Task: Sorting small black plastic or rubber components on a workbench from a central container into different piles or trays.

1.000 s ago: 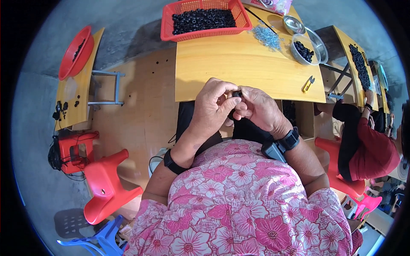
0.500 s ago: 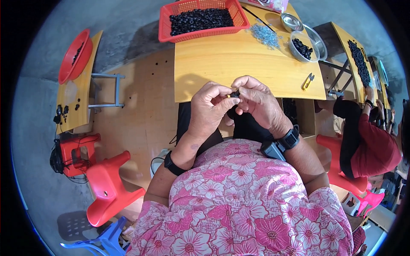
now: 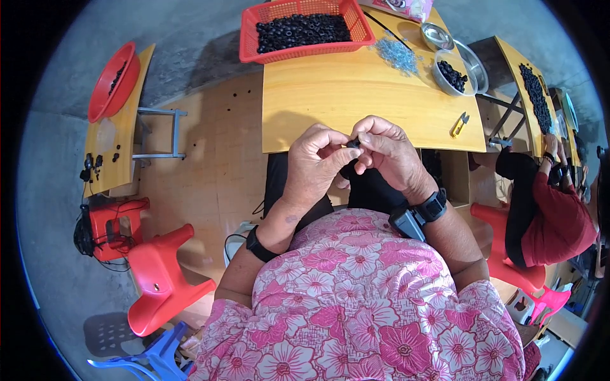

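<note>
A small black ring-like part (image 3: 353, 145) is pinched between both hands, just off the near edge of the wooden table (image 3: 356, 95). My left hand (image 3: 318, 162) grips it with thumb and forefinger. My right hand (image 3: 391, 152) closes on its other side, fingertips almost touching the left thumb. The fingers cover most of the part, so its exact kind cannot be made out. Across the table stands a red plastic basket (image 3: 305, 53) filled with black ring-shaped parts (image 3: 304, 33). Yellow thread snips (image 3: 460, 125) lie near the table's right corner.
Clear small pieces (image 3: 397, 54) are heaped beside a plastic bowl (image 3: 452, 87) of black parts and a metal bowl (image 3: 437, 37). A red stool (image 3: 162, 279) stands at left. Another person (image 3: 559, 216) sits at a table on the right.
Both hands have shifted very slightly, still pinching the small black part. The person on the right has brought both hands together near their table's edge.
</note>
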Available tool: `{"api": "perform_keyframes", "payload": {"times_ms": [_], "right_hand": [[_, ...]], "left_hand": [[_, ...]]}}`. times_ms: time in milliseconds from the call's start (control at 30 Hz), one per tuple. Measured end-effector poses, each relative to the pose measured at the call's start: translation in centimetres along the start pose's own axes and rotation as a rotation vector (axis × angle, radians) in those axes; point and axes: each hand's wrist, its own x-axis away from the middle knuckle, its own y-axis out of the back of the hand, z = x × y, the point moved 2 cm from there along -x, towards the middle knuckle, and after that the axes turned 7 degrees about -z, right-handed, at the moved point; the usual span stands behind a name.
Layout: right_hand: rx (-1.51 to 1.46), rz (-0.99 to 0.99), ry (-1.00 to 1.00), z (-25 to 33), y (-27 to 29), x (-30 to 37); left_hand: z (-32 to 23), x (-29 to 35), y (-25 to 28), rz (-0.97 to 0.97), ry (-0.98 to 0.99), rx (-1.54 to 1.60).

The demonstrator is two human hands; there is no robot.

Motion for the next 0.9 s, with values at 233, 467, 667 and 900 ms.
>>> {"api": "perform_keyframes", "payload": {"times_ms": [233,467,667,900], "right_hand": [[0.027,0.037,-0.137,-0.2,0.2,-0.1],[0.167,0.053,-0.131,-0.3,0.2,0.2],[0.334,0.109,-0.017,-0.2,-0.3,0.5],[0.578,0.142,0.119,0.2,-0.6,0.7]], "left_hand": [[1.1,-0.1,0.3,-0.027,-0.138,-0.068],[0.6,0.0,0.4,-0.020,-0.156,-0.131],[1.1,-0.3,0.6,0.006,-0.179,-0.198],[1.5,0.2,0.0,0.185,0.048,0.134]]}}
